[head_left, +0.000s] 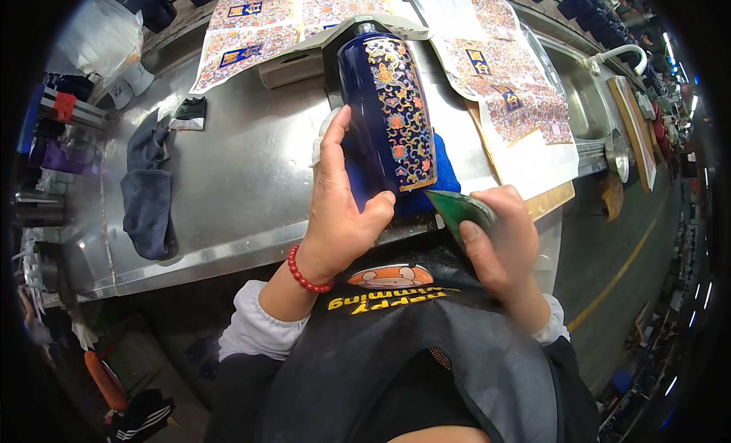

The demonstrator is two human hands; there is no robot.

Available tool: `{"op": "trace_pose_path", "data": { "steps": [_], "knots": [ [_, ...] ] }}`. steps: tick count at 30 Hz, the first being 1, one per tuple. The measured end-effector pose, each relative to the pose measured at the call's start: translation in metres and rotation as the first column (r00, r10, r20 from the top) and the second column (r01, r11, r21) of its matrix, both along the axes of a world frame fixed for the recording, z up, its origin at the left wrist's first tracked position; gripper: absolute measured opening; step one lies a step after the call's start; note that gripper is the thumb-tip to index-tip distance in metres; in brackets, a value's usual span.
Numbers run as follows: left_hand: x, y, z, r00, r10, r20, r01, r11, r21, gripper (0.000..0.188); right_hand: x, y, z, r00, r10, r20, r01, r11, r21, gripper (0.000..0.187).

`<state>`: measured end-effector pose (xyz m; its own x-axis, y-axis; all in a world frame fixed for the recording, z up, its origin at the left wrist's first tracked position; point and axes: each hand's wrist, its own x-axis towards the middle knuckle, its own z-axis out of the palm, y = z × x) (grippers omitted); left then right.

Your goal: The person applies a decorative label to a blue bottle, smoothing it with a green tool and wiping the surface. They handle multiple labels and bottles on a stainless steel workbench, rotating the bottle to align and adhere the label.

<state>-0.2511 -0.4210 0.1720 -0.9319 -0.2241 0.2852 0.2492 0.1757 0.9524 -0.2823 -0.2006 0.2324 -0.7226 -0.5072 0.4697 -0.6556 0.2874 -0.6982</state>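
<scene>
Your L hand (pixel 339 215) is on the dark blue bottle (pixel 377 112), thumb & fingers spread well apart: fingers along its L side, thumb at the base end. Can't tell how firm the press is. Sth white (pixel 326 135) shows by those fingers, too unclear to ID.

Your R hand (pixel 502 241) is clamped on a flat green piece (pixel 457 211), thumb vs. fingers, w/ its pointed corner just beside the bottle's base. Can't tell if they touch; the piece is blurry nr your fingers.

Bottle lies on its side over the metal bench (pixel 228 169), neck pointing away from you, base nearest. Its R side has a multicol. floral panel (pixel 400 116) w/ gold edging. Blue cloth (pixel 448 169) shows under/beside the base.

Patterned sheets (pixel 263 32) at the far L, more patterned sheets (pixel 502 70) to the R. Dark cloth (pixel 147 207) on the bench, well L of your L hand. Sink (pixel 585 108) at far R. Red bead bracelet (pixel 303 274) on your L wrist.
</scene>
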Motion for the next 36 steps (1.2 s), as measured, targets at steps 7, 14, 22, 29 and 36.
{"op": "trace_pose_path", "data": {
  "steps": [7, 14, 22, 29, 36],
  "knots": [
    [0.003, 0.004, 0.001, 0.999, 0.027, 0.018, -0.026, 0.998, -0.054, 0.091, 0.008, 0.009, -0.013, 0.895, 0.036, 0.444, 0.034, 0.988, -0.148, 0.030],
    [0.005, 0.007, 0.004, 0.999, 0.007, 0.031, -0.007, 1.000, -0.001, 0.091, 0.007, 0.009, -0.019, 0.611, 0.177, 0.771, 0.085, 0.954, -0.287, 0.031],
    [0.005, 0.012, 0.005, 0.998, 0.020, 0.059, -0.026, 0.994, 0.102, 0.092, 0.001, 0.005, -0.013, 0.750, 0.146, 0.645, 0.041, 0.963, -0.266, 0.030],
    [-0.001, 0.007, 0.003, 0.999, 0.010, 0.050, -0.025, 0.952, 0.306, 0.077, -0.017, -0.015, 0.009, 0.952, 0.111, -0.287, -0.110, 0.994, 0.018, 0.035],
    [-0.005, 0.004, 0.005, 0.999, -0.022, 0.026, 0.013, 0.945, 0.328, 0.072, -0.003, -0.040, 0.030, 0.803, 0.220, -0.553, -0.064, 0.955, 0.288, 0.032]
  ]
}}
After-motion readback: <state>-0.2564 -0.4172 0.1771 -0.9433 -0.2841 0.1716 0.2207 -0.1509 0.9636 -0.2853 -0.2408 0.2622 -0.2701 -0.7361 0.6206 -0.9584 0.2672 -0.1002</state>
